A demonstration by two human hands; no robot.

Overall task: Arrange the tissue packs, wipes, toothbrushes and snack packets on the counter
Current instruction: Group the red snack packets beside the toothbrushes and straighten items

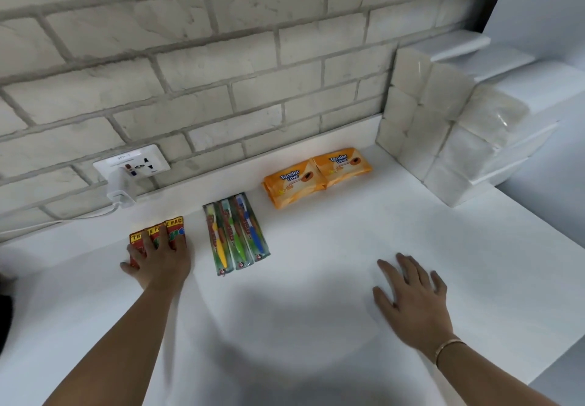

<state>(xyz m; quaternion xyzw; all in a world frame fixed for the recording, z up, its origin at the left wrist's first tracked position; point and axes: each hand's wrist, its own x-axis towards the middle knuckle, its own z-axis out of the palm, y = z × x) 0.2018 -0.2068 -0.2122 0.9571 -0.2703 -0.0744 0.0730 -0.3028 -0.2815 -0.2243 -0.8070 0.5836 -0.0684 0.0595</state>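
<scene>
Red and yellow snack packets [172,227] lie side by side at the left of the white counter [316,247]. My left hand [158,260] lies flat on them with fingers spread. Three packaged toothbrushes [235,231], yellow, green and blue, lie in a row to their right. Two orange wipes packs [316,176] sit near the back wall. White tissue packs [424,127] are stacked in the right corner. My right hand [411,298] rests flat on the bare counter, holding nothing.
A wall socket [133,165] with a white charger [118,192] and its cable sits at the back left on the brick wall. White ledges [506,67] rise behind the tissue stack. The counter's right edge [563,326] drops off.
</scene>
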